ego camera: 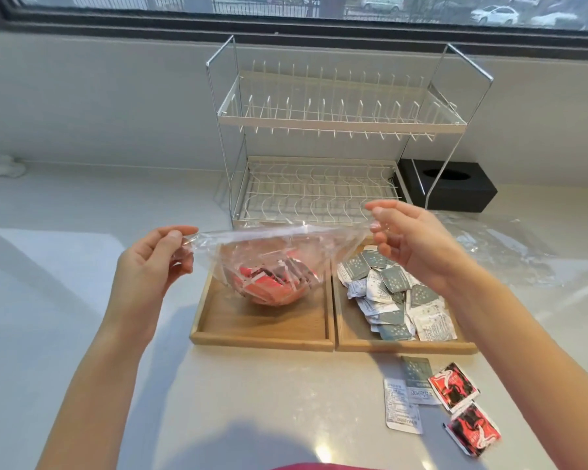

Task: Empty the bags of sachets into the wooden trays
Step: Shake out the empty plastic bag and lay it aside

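Note:
A clear plastic bag (269, 252) holding red sachets (269, 288) hangs stretched over the left wooden tray (262, 335). My left hand (150, 262) pinches the bag's left top corner between thumb and fingers. Its right top corner is pinched by my right hand (408, 239). The bag's bottom sags down to the tray floor. The right wooden tray (404, 346) sits touching the left one and holds a heap of grey and white sachets (392, 295).
Loose sachets lie on the counter in front of the right tray: grey and white ones (409, 391) and two red ones (462, 408). An empty clear bag (510, 252) lies right of the trays. A wire dish rack (323, 144) and black tissue box (452, 184) stand behind.

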Action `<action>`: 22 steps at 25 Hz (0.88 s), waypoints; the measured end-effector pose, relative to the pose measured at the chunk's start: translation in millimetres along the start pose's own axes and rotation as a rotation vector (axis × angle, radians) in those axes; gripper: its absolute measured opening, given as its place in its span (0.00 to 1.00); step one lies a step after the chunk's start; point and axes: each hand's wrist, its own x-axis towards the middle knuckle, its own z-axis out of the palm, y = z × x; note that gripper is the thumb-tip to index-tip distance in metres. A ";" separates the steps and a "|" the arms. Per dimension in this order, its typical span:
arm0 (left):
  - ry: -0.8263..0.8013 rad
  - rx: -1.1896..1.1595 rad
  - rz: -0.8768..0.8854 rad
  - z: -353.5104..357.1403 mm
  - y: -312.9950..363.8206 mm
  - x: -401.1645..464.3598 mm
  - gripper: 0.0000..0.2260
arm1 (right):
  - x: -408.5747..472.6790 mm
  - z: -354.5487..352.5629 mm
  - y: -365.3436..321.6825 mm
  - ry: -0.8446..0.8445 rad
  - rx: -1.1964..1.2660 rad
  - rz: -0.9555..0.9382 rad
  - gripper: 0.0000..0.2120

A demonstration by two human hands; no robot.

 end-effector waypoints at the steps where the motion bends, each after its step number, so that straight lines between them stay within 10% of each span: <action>1: 0.014 -0.014 0.025 0.2 5.3 0.9 0.13 | 0.4 0.8 -6.7 0.010 0.010 -0.029 0.06; 22: 0.037 -0.078 0.368 16.1 98.6 30.7 0.13 | 7.8 8.1 -103.1 0.001 0.048 -0.375 0.06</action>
